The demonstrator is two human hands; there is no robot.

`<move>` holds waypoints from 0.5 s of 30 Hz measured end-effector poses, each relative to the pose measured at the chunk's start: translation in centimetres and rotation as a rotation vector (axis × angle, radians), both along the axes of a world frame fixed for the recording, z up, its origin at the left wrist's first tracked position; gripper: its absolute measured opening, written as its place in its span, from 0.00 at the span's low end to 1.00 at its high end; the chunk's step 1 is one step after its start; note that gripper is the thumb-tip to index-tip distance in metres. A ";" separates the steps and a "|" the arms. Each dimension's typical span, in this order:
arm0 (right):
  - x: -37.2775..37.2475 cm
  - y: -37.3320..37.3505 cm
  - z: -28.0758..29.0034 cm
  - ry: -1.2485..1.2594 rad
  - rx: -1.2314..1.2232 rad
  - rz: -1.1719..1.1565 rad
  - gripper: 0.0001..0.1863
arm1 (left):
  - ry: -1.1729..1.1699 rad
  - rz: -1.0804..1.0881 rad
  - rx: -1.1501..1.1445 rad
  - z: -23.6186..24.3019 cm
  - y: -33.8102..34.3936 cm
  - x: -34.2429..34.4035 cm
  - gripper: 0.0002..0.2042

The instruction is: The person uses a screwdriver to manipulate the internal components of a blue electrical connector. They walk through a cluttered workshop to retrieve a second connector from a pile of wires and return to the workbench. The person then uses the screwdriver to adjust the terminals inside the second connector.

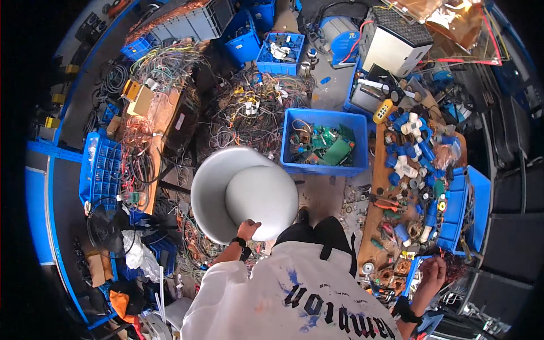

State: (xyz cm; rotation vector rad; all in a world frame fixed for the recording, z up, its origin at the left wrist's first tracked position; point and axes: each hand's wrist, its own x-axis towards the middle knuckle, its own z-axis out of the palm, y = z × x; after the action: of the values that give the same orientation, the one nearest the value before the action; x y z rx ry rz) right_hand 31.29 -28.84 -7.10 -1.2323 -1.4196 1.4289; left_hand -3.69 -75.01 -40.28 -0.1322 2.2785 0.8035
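A grey tub chair (263, 198) stands in front of me, slightly to the left. Above the near edge of its seat is my left hand (248, 229), its fingers curled closed; whatever they may hold is hidden. My right hand (433, 272) hangs at the near right end of a wooden bench (371, 226), loosely bent with its fingers apart and nothing visible in it. It is nearest to a small blue bin (415, 271) and a heap of dark reddish wire (453, 266). Both wrists wear black bands.
Blue-and-white industrial plugs (405, 167), orange-handled pliers (387, 205) and a yellow remote control (383, 111) lie on the bench. A blue crate of green circuit boards (334, 150) stands ahead. Tangled cables (243, 122) cover the floor beyond the chair. A black fan (107, 226) stands left.
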 end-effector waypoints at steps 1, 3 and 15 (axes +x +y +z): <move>-1.1 0.8 0.3 -0.009 -0.005 -0.005 0.09 | -0.027 0.032 0.011 -1.0 -0.3 -0.4 0.21; -3.5 2.6 0.6 -0.010 -0.001 -0.002 0.09 | -0.045 0.049 0.027 -1.9 -0.1 -1.4 0.21; -19.4 17.6 -2.3 0.079 -0.036 0.077 0.11 | -0.104 0.127 -0.094 1.8 7.9 -8.8 0.20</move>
State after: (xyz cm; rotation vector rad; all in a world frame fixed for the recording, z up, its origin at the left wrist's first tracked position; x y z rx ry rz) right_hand 11.91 -11.28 -9.44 -1.1415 -1.4063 1.5443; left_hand -12.48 -67.10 -38.47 -0.3567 2.2263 0.7361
